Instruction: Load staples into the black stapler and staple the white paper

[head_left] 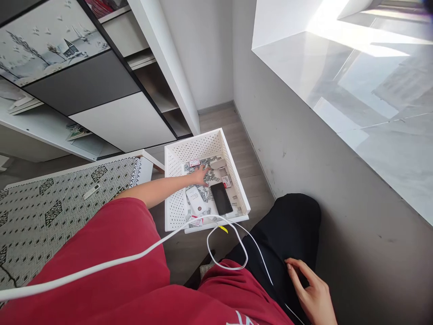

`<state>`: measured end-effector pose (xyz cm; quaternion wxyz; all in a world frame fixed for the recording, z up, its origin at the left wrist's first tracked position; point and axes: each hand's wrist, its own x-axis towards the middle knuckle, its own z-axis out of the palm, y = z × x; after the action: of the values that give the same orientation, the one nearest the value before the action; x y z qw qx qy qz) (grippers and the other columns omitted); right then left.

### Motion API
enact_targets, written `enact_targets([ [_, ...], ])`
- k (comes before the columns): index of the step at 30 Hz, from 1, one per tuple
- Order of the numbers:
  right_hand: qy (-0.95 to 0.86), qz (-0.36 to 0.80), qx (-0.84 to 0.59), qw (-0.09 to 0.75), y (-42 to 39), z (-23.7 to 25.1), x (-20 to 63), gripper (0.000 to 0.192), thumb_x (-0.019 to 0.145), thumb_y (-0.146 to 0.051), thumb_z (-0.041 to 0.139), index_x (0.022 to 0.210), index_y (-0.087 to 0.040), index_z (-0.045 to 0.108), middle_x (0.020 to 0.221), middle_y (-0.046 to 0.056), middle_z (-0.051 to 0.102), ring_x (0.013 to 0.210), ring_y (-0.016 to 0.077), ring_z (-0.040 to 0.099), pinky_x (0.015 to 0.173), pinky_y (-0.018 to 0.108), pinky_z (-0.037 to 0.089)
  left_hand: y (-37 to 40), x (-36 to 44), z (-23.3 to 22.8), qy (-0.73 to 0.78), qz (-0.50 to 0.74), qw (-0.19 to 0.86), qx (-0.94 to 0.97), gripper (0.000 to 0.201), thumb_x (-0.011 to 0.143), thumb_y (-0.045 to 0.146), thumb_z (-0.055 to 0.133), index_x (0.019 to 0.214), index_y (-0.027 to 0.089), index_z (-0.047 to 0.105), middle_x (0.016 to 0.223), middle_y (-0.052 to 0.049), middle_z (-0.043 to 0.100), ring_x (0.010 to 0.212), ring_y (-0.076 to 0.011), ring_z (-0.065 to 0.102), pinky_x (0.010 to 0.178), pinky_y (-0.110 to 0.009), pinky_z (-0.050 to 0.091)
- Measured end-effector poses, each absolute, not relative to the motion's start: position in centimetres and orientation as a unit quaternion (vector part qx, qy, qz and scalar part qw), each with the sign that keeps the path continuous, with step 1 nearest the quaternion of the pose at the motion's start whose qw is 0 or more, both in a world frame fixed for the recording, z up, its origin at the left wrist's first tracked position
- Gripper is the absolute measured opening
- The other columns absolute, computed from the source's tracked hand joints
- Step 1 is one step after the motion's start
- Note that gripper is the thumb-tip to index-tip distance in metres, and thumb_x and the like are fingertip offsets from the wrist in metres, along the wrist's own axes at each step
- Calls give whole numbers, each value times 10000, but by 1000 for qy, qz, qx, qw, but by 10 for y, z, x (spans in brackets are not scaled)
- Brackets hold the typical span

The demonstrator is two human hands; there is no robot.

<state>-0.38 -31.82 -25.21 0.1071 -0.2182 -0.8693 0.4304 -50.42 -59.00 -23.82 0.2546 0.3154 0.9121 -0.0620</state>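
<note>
My left hand [199, 176] reaches into a white perforated basket [235, 169], fingers spread over many small grey flat pieces [212, 177] scattered on its bottom. Nothing shows in its grasp, though the fingertips are small in view. Just below the hand lies a white phone-shaped item [195, 201] with print and a round mark. To its right is a black smartphone [221, 198], screen up. Small red-and-white packets [226, 182] lie among the pieces, and a pale rounded item [218, 164] is near the far wall. My right hand [313, 289] rests by my black-trousered leg, fingers loosely bent and apart, holding nothing visible.
A white cable [135, 256] loops across the front, over the basket's near edge. To the left stands a low bench [77, 198] with a patterned cover and a white stick-like device [91, 191]. A cabinet [125, 122] stands behind; a grey wall [291, 149] and sill [372, 90] are on the right.
</note>
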Motion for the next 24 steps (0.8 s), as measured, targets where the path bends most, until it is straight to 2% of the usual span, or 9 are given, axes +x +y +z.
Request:
enact_targets([
  [1, -870, 429, -219, 102, -318, -251, -4, 404, 977, -576, 590, 952, -220, 778, 945, 46, 800, 778, 187, 776, 747, 207, 599, -589, -500, -240, 909, -69, 261, 317, 1143, 660, 495, 895, 1599, 244, 293, 1681, -238, 224, 1450, -514, 388, 1043, -513, 502],
  [3, -871, 429, -220, 93, -317, -250, -5, 415, 976, -583, 586, 956, -216, 779, 949, 50, 801, 754, 183, 771, 737, 207, 599, -589, -496, -242, 904, -76, 270, 322, 1144, 637, 445, 914, 1589, 235, 315, 1647, -249, 268, 1409, -508, 443, 1011, -495, 521],
  [7, -871, 428, -226, 86, -317, -250, -5, 435, 969, -603, 582, 946, -218, 781, 958, 57, 804, 756, 186, 772, 741, 205, 599, -593, -506, -240, 896, -39, 283, 339, 810, 695, 333, 872, 1412, 238, 509, 1462, -173, 496, 1150, -349, 660, 917, -395, 558],
  [12, -871, 426, -232, 78, -317, -251, -6, 431, 963, -606, 585, 944, -222, 780, 960, 51, 805, 775, 185, 776, 718, 192, 588, -592, -519, -236, 916, 24, 318, 244, 519, 763, 297, 841, 1208, 195, 595, 1254, -133, 659, 973, -265, 719, 777, -302, 565],
  [15, -870, 426, -236, 71, -316, -251, -6, 435, 960, -609, 584, 948, -221, 780, 963, 50, 804, 756, 180, 770, 681, 187, 579, -588, -520, -231, 920, 59, 336, 194, 271, 883, 272, 728, 1109, 176, 612, 1116, -104, 725, 811, -192, 729, 675, -247, 544],
  [17, -869, 428, -240, 68, -316, -251, -6, 434, 956, -613, 588, 946, -223, 779, 957, 46, 803, 755, 180, 769, 657, 185, 573, -586, -521, -226, 922, 70, 334, 183, 172, 954, 275, 644, 1092, 177, 614, 1073, -91, 741, 784, -166, 728, 649, -222, 531],
  [20, -867, 428, -246, 64, -316, -250, -6, 432, 950, -618, 590, 939, -230, 778, 949, 38, 802, 767, 183, 771, 652, 185, 570, -586, -521, -218, 930, 75, 318, 167, 227, 996, 315, 588, 1184, 188, 596, 1121, -99, 741, 838, -174, 736, 659, -224, 529],
  [22, -868, 427, -245, 61, -316, -251, -6, 429, 951, -619, 588, 938, -234, 777, 952, 34, 802, 773, 183, 772, 678, 190, 574, -586, -518, -214, 937, 68, 306, 156, 349, 981, 381, 615, 1267, 186, 573, 1163, -122, 731, 890, -211, 737, 702, -256, 542],
  [24, -870, 424, -244, 58, -315, -251, -5, 426, 953, -617, 584, 937, -237, 777, 956, 33, 801, 787, 187, 774, 701, 196, 576, -587, -510, -212, 935, 46, 306, 172, 549, 894, 470, 724, 1335, 186, 559, 1270, -155, 692, 999, -267, 724, 784, -299, 554],
])
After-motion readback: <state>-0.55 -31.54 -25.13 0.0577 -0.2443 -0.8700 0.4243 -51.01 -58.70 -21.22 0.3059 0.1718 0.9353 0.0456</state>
